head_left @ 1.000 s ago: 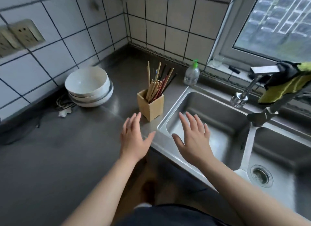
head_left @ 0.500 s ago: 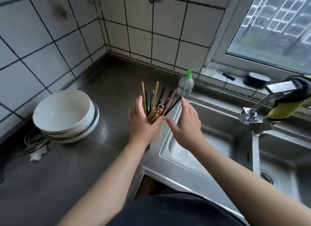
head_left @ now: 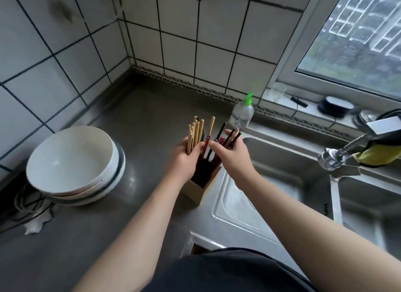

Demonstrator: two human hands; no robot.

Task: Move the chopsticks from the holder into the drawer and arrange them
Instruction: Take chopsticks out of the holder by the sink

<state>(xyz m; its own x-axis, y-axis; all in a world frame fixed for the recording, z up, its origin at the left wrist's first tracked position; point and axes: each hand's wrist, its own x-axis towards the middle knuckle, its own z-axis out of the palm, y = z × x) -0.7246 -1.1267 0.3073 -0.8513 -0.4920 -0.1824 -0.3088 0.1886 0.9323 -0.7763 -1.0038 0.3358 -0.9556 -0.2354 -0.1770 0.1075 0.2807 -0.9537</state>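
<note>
A square wooden holder (head_left: 196, 193) stands on the steel counter beside the sink. Several chopsticks rise from it. My left hand (head_left: 185, 160) is closed around the pale bamboo chopsticks (head_left: 196, 131), thumb in front and fingers behind. My right hand (head_left: 233, 159) wraps the dark red and black chopsticks (head_left: 230, 137) between thumb and fingers; their lower ends are still in the holder. The hands hide the holder's top. No drawer is in view.
A stack of white bowls (head_left: 73, 165) sits to the left, with a cable (head_left: 28, 205) beside it. A soap bottle (head_left: 242, 113) stands behind the holder. The steel double sink (head_left: 282, 183) and tap (head_left: 338, 155) lie to the right.
Both hands went from hovering open over the counter edge to the holder and closed around the chopsticks. The light ones are now bunched in my left hand. The view moved closer.
</note>
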